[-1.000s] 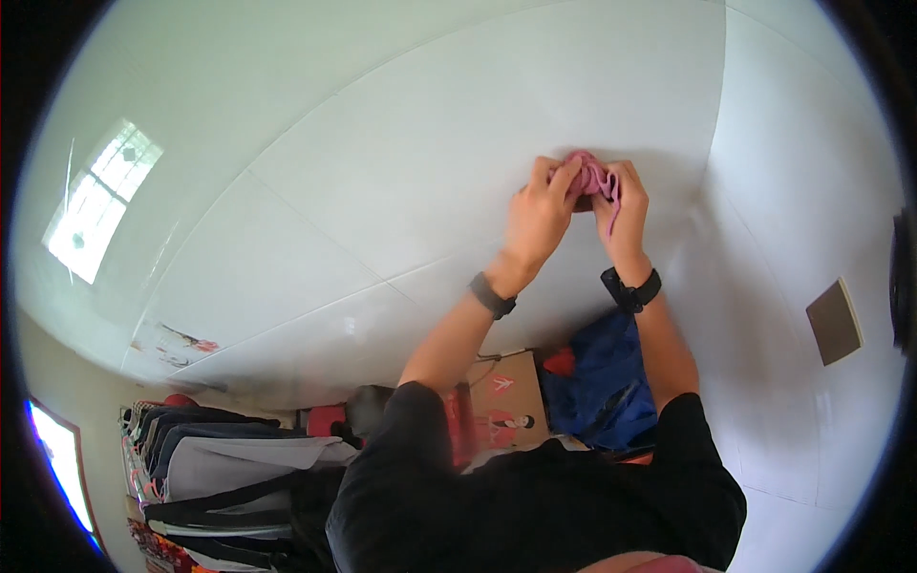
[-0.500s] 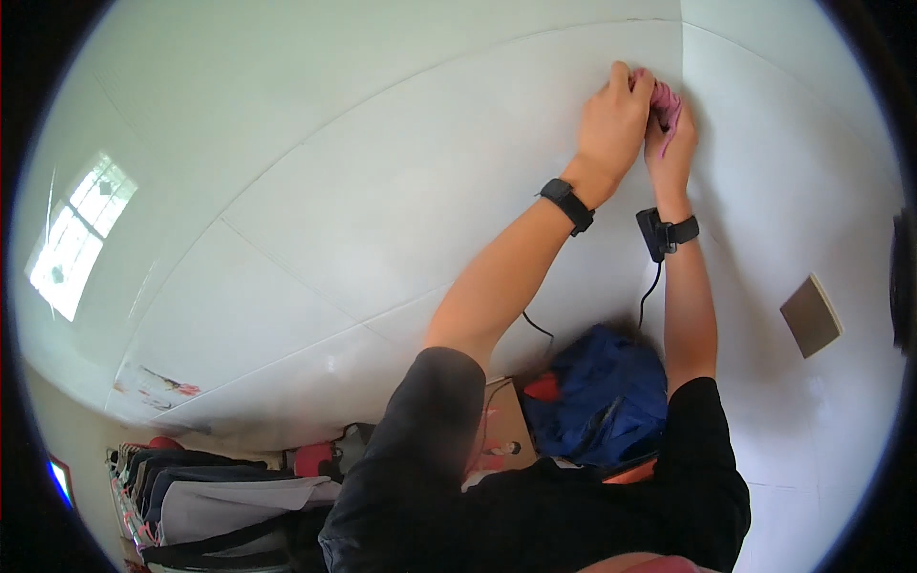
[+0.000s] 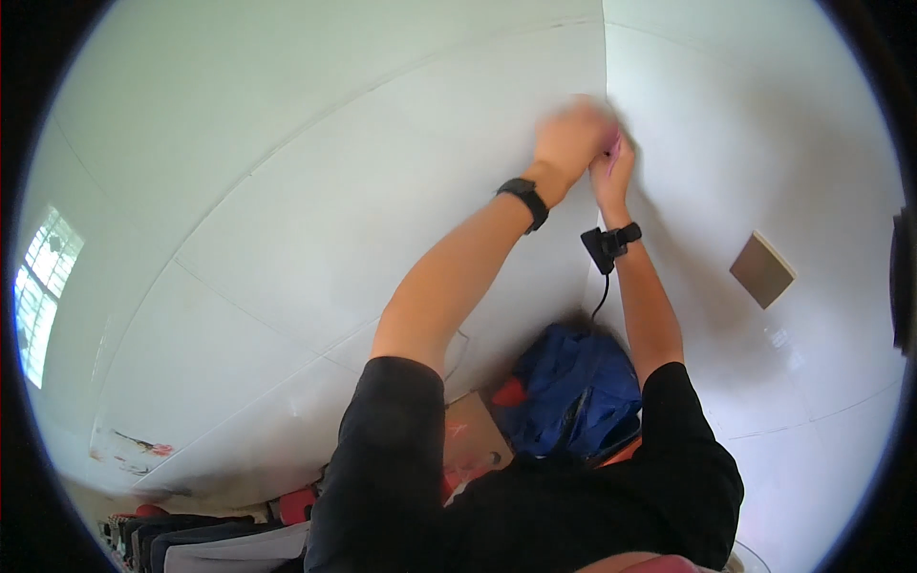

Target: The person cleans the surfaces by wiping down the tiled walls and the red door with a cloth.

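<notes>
Pink thing (image 3: 612, 151), small & mostly hidden, sits pinched between my two hands up high, right at the corner where two white walls (image 3: 315, 220) meet. Left hand (image 3: 571, 137) is blurred, fingers curled round the pink thing, black wristband (image 3: 523, 199) just below it. Right hand (image 3: 611, 167) is pressed against the left one, fingers closed on the same pink thing; can't tell exactly how, too much blur. Black wrist gadget (image 3: 606, 244) w/ a dangling cord sits on the right wrist. Blue bag (image 3: 573, 387) lies below, near a brown cardboard box (image 3: 470, 435). Tan plate (image 3: 761, 269) is on the right wall, well apart.
</notes>
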`<move>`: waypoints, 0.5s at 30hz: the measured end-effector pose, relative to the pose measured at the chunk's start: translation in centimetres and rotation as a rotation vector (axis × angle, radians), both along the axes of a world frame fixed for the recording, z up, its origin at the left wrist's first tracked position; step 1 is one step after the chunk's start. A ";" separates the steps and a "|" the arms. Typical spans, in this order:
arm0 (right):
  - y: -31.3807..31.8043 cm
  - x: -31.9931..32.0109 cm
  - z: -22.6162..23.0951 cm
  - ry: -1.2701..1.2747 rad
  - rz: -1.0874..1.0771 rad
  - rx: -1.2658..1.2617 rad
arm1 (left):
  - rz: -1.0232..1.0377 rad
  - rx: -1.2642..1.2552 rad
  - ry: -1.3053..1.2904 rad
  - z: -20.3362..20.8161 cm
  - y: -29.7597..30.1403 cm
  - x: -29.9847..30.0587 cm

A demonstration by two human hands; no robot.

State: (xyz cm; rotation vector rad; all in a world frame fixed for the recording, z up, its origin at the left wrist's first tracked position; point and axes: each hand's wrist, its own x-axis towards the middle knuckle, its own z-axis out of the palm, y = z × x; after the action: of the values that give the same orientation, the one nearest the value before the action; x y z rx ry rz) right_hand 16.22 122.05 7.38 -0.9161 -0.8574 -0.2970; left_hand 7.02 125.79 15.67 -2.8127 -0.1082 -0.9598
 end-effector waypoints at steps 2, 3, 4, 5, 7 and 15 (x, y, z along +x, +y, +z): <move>0.6 1.3 2.8 -0.124 -0.057 0.054 | 0.039 0.067 -0.172 1.4 1.0 2.0; 0.8 1.5 3.9 -0.133 -0.048 0.049 | 0.048 0.062 -0.180 1.9 1.4 2.5; 0.9 1.4 4.6 -0.160 -0.134 0.010 | 0.065 0.083 -0.238 2.7 1.2 2.4; 0.7 1.5 5.1 -0.182 -0.232 -0.028 | 0.071 0.107 -0.291 3.1 1.0 2.3; 1.1 0.8 5.9 -0.151 -0.145 -0.023 | 0.086 0.094 -0.339 3.4 1.4 1.1; 2.2 -8.2 8.8 -0.455 -0.262 -0.066 | 0.039 -0.121 -0.483 3.6 2.6 -11.6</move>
State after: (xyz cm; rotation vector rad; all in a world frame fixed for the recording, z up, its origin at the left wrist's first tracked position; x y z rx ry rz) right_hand 7.98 124.21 16.19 -1.0422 -1.1691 -0.7275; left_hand -4.59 128.37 19.25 -2.6038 -0.2869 -1.6515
